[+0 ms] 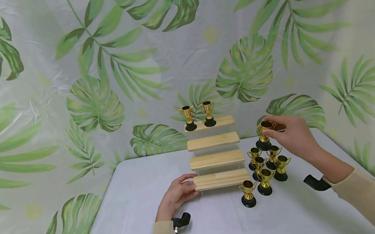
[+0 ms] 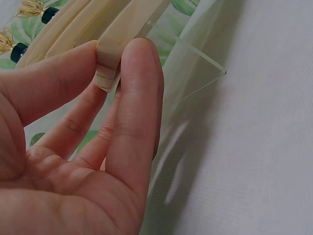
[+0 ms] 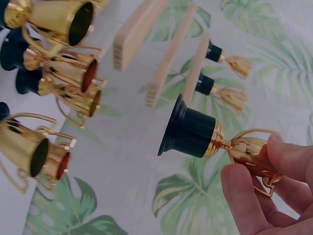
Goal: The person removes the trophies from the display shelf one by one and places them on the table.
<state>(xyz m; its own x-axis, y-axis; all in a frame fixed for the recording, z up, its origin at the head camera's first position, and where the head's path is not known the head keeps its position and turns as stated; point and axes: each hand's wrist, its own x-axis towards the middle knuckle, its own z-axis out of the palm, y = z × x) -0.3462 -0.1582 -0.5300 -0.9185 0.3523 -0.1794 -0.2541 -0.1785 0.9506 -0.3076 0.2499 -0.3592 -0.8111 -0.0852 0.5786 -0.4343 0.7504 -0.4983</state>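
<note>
My right hand (image 1: pixel 294 136) pinches a small gold trophy cup (image 3: pixel 249 154) by its bowl, black base downward, raised above the group of trophies on the table. In the right wrist view, thumb and fingers close round the cup near its handles. My left hand (image 1: pixel 178 192) grips the left end of the lowest board of a four-step wooden display stand (image 1: pixel 221 180). The left wrist view shows thumb and fingertips pinching that board end (image 2: pixel 110 54). Two trophies stand on the top step: one trophy (image 1: pixel 188 117) at its left end, another trophy (image 1: pixel 209 113) near its middle.
Several more trophies (image 1: pixel 265 181) stand upright and close together on the white-covered table (image 1: pixel 132 214), right of the stand. One trophy (image 1: pixel 248 193) is nearest the front. A leaf-print curtain (image 1: pixel 150 60) hangs behind the table. Clear supports (image 2: pixel 205 58) show beneath the lowest board.
</note>
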